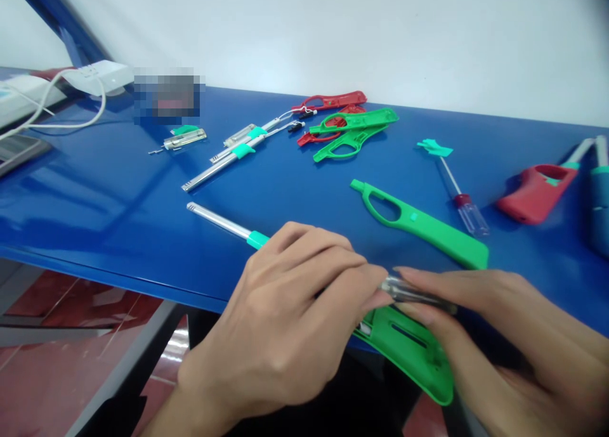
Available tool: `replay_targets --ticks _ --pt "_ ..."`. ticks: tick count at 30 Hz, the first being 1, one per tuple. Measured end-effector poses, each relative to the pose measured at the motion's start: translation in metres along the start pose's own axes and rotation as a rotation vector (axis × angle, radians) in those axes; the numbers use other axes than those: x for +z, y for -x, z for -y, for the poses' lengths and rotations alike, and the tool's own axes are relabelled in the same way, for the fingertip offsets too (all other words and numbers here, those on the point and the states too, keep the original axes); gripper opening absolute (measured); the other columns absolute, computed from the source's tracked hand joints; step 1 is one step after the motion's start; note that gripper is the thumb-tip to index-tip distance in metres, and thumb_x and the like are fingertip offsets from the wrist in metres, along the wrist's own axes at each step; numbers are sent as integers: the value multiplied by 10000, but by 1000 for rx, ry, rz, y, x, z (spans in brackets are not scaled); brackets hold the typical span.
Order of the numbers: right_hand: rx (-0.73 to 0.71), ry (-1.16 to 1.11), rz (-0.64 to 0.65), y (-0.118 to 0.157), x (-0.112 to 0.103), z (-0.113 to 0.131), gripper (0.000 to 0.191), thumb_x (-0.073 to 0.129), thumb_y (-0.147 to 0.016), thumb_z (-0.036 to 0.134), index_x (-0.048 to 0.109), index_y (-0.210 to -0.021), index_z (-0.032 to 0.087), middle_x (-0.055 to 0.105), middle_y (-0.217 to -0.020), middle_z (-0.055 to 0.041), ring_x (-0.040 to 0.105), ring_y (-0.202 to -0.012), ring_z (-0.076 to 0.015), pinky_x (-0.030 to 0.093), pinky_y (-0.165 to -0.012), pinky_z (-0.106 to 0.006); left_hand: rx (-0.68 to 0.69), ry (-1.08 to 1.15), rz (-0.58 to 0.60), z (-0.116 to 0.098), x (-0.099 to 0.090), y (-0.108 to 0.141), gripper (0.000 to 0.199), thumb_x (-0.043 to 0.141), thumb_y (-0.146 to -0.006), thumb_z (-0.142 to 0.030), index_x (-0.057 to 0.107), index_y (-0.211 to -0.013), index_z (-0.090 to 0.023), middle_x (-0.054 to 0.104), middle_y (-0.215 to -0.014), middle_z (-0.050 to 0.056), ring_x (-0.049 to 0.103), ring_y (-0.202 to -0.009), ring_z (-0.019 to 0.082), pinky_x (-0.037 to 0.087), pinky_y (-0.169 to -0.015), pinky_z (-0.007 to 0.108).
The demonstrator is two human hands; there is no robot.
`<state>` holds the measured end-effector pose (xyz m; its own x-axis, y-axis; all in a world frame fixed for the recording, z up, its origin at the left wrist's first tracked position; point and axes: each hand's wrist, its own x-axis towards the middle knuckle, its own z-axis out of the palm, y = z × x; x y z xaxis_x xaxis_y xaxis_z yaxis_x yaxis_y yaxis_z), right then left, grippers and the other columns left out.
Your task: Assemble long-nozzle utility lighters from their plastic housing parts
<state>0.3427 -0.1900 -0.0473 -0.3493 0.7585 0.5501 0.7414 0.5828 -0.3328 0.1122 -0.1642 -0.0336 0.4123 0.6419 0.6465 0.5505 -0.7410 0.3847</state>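
My left hand [285, 316] is closed round a green lighter shell half [419, 354], whose hollow inner side faces up. From beyond its knuckles a silver lighter tube [219, 221] with a teal collar [257, 239] sticks out to the left. Between its thumb and forefinger, my right hand [514, 342] pinches a transparent lighter fuel tank [412, 291] just above the shell. The tank's left end meets my left fingertips, and these partly hide it. Just beyond the hands, another green shell half [428, 228] lies outer side up on the blue table [143, 234].
Two silver tubes [214, 170] with wires, a loose fuel tank [185, 137] and stacked red and green shells [352, 132] lie farther back. To the right are a screwdriver [469, 215], teal pieces [435, 147] and a red lighter [537, 193]. A power strip [98, 75] with cables sits at left.
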Motion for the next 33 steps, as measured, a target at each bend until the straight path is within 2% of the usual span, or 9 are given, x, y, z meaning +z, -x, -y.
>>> replay_targets --ticks 7,14,24,28,33 --pt "-19 18 3 0 -1 -4 240 700 -971 193 723 -1198 268 767 -1045 61 697 -962 -126 514 -891 -239 -22 6 14 -3 -1 -1 74 740 -1001 -205 724 -1020 -136 781 -944 12 699 -945 159 540 -889 335" --pt "52 26 9 2 -3 0 206 669 -1008 239 712 -1194 315 770 -1067 99 707 -950 -111 506 -907 -231 -40 107 35 -1 -1 -3 99 636 -1026 -114 720 -1078 -105 777 -990 21 694 -937 147 542 -877 340" --pt "7 26 18 1 -1 -3 219 674 -993 186 712 -1191 272 778 -1063 66 693 -1003 -133 518 -925 -240 -41 77 69 -1 -3 -1 132 627 -1016 -93 722 -1108 -93 769 -1051 29 691 -982 163 539 -883 364" --pt "7 16 39 1 -1 -5 222 669 -997 193 714 -1199 272 780 -1082 69 695 -1008 -128 521 -934 -232 -46 58 69 -1 -2 -2 115 670 -1018 -145 727 -1108 -104 767 -1054 26 691 -982 165 536 -883 366" --pt "-23 14 29 2 -4 -7 232 673 -995 195 713 -1207 281 787 -1079 69 717 -985 -128 531 -904 -233 -50 41 27 -1 0 -2 92 723 -1004 -200 734 -1042 -117 773 -966 0 690 -920 155 534 -870 360"
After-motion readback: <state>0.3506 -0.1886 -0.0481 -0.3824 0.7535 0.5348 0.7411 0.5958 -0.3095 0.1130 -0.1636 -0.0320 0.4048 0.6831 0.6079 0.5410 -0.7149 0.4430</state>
